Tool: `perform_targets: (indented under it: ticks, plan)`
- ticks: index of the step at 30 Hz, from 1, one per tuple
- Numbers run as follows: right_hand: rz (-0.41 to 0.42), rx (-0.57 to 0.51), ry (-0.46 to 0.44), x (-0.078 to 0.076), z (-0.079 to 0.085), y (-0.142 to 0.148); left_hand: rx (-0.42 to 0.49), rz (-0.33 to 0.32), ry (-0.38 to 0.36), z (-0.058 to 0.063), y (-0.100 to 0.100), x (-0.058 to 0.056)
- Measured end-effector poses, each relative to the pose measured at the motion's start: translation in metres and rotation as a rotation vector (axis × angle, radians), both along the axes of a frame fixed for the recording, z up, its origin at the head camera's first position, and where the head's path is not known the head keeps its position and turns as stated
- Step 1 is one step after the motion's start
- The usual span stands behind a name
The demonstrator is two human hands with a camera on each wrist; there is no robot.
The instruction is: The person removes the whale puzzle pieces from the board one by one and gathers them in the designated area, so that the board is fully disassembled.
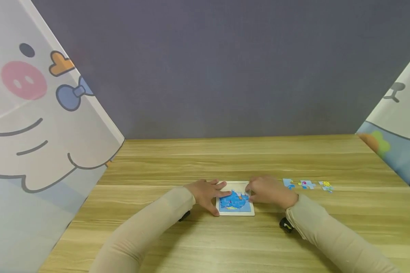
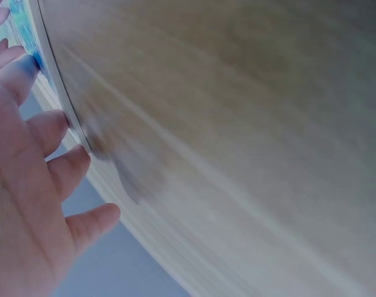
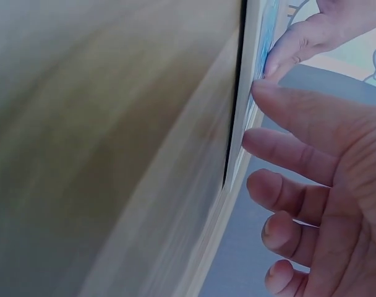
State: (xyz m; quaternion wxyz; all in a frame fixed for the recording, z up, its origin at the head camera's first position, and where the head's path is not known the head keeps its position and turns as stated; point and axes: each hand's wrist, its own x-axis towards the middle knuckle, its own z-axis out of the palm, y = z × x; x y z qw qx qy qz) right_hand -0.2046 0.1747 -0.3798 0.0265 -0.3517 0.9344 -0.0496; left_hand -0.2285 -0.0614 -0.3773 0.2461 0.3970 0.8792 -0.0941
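Observation:
A small jigsaw puzzle board (image 1: 236,214) with a pale rim lies on the table, with a blue animal picture (image 1: 233,201) assembled across its lower part. My left hand (image 1: 205,194) rests at the board's left side, fingers spread, some reaching over the picture. In the left wrist view, its fingertips (image 2: 55,124) lie along the board's edge. At the right side, my right hand (image 1: 268,190) touches the board with thumb and forefinger. The right wrist view shows that thumb (image 3: 287,102) and forefinger apart, the other fingers loosely bent; no piece is visible between them.
Loose jigsaw pieces lie right of my right hand: a blue one (image 1: 288,183), one with a pink swirl (image 1: 306,184) and a part with a yellow sun (image 1: 326,184). A grey panel (image 1: 239,76) stands behind the wooden table (image 1: 177,159); cartoon-printed panels (image 1: 54,144) flank it.

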Motion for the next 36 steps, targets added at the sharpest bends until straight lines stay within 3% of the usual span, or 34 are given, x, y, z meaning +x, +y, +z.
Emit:
perform_targets:
  ticks: [9,25,36]
  plan:
    - [-0.026,0.029,-0.055,0.001,0.0,-0.006,-0.029,0.014,0.03,0.003,0.004,0.005]
    - [-0.087,-0.028,-0.176,-0.003,0.0,-0.01,-0.03,-0.012,0.067,0.005,0.005,0.007]
    - [-0.114,-0.02,-0.2,-0.005,0.002,-0.013,-0.017,0.006,0.047,0.005,0.004,0.007]
